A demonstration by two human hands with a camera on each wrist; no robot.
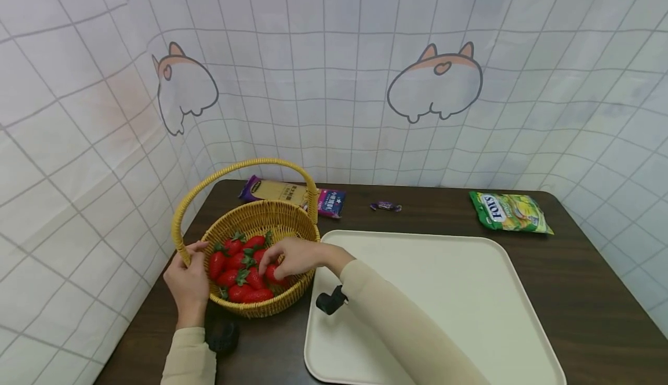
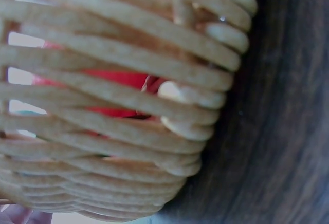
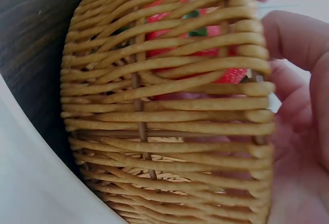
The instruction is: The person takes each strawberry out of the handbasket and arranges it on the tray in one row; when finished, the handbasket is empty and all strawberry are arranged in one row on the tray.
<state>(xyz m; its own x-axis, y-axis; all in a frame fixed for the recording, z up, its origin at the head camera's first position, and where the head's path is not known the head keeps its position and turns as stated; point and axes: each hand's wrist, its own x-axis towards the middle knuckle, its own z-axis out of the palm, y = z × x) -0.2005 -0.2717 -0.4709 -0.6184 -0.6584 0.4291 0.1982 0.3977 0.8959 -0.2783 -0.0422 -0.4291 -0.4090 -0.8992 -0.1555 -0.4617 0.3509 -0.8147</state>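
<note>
A yellow woven basket (image 1: 263,309) with a tall arched handle stands on the left of the table, holding several red strawberries (image 1: 237,260) with green leaves. My left hand (image 1: 189,283) grips the basket's rim at the foot of the handle. Inside the basket, my right hand (image 1: 297,255) reaches down from the right, thumb and fingers bent about a strawberry (image 1: 272,273). In the left wrist view, the basket's woven side (image 2: 118,100) fills most of the picture. The right wrist view has my right hand (image 3: 300,111) beyond the rim, its fingertips partly hidden by the weave.
A white tray (image 1: 417,246) lies right of the basket, under my right forearm. Behind the basket are a purple-and-tan snack packet (image 1: 279,191) and a purple-pink packet (image 1: 331,202). A small purple wrapped candy (image 1: 386,206) and a green FOX'S bag (image 1: 510,212) lie farther right.
</note>
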